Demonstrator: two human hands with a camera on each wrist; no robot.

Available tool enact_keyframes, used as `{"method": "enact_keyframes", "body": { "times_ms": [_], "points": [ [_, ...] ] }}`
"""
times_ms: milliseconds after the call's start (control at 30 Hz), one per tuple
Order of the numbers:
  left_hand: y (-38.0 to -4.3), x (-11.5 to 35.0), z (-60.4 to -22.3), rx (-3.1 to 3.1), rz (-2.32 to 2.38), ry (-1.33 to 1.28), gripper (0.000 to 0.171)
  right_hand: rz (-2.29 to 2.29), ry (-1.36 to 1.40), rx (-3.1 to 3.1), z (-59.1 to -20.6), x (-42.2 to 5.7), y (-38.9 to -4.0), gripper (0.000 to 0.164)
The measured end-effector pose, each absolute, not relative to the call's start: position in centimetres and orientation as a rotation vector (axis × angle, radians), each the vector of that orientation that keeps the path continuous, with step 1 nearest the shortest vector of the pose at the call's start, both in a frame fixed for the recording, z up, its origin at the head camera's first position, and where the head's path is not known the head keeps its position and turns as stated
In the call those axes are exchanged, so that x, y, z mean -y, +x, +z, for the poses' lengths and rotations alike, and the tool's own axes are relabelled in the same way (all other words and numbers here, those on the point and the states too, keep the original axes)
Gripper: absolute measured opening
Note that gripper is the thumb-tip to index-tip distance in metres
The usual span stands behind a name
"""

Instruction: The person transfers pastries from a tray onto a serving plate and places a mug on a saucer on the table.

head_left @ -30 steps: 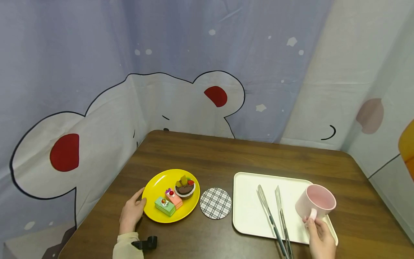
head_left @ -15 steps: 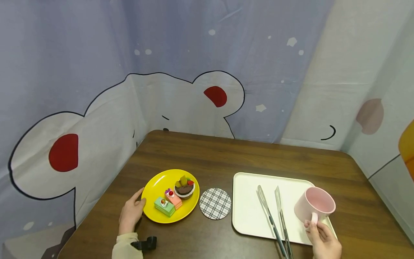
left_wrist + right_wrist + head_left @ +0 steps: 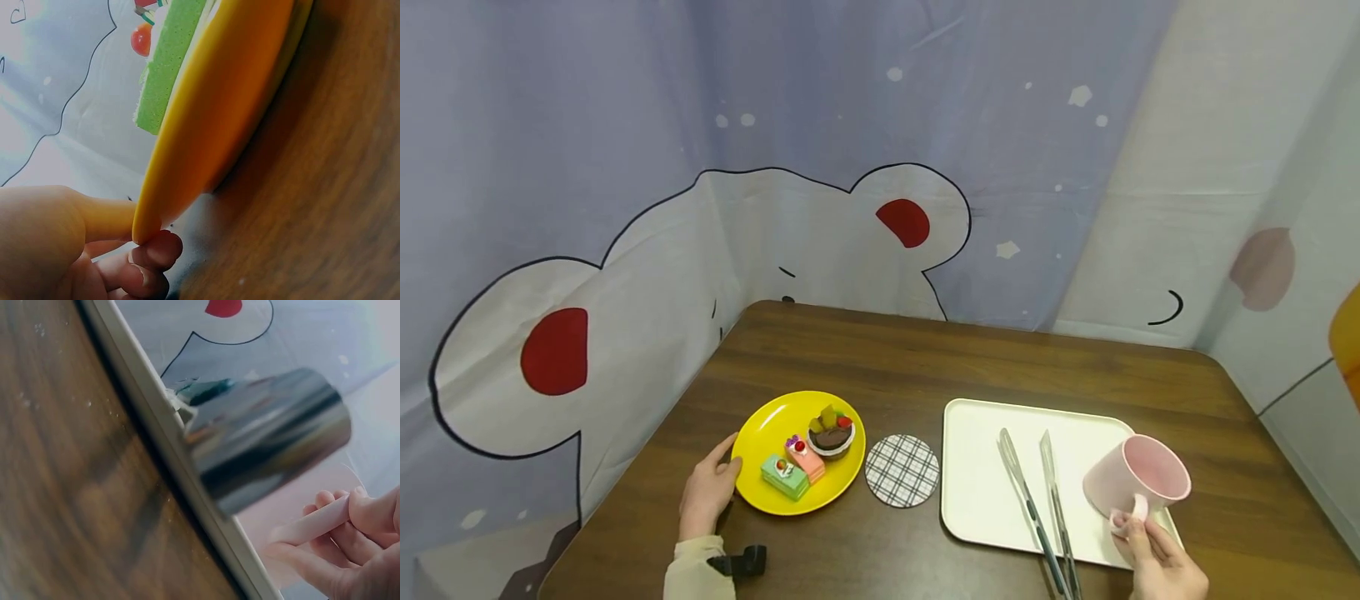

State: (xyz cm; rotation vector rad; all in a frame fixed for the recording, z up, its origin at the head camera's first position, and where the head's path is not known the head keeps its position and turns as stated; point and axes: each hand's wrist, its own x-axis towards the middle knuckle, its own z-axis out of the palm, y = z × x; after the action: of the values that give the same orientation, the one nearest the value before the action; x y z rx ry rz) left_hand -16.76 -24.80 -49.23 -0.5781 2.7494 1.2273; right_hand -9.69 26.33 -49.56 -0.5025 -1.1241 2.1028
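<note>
My left hand [image 3: 706, 492] pinches the left rim of a yellow plate [image 3: 767, 425]. In the left wrist view the thumb lies on one face of the rim and curled fingers [image 3: 153, 253] on the other. On the plate sit a green cake slice [image 3: 784, 477], a pink cake slice [image 3: 806, 460] and a chocolate tart [image 3: 831, 435] with fruit. My right hand [image 3: 1161, 562] grips the handle of a pink mug [image 3: 1112, 479] at the right end of a cream tray [image 3: 973, 500]. The mug leans over to the right, its inside showing pink.
Metal tongs [image 3: 1033, 517] lie on the tray, their joined end reaching past its front edge; they loom blurred in the right wrist view. A round checked coaster [image 3: 902, 471] lies between plate and tray on the wooden table [image 3: 880, 358]. A printed curtain [image 3: 820, 100] hangs behind.
The pink mug has tipped further to the right, and my right hand has shifted right and slightly toward me with its handle. My left hand and the plate stay as they were.
</note>
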Motion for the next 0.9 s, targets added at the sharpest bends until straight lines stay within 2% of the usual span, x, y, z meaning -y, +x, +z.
{"method": "enact_keyframes", "body": {
  "times_ms": [467,900],
  "points": [
    [-16.8,24.8,-49.6,-2.756,1.231,-0.591,0.054,2.059,-0.344,1.131,-48.9,-25.9,-9.1,0.029],
    [-16.8,25.0,-49.5,-2.777,1.223,-0.589,0.053,1.992,-0.252,1.202,-46.2,-24.3,-8.5,0.028]
  ]
}}
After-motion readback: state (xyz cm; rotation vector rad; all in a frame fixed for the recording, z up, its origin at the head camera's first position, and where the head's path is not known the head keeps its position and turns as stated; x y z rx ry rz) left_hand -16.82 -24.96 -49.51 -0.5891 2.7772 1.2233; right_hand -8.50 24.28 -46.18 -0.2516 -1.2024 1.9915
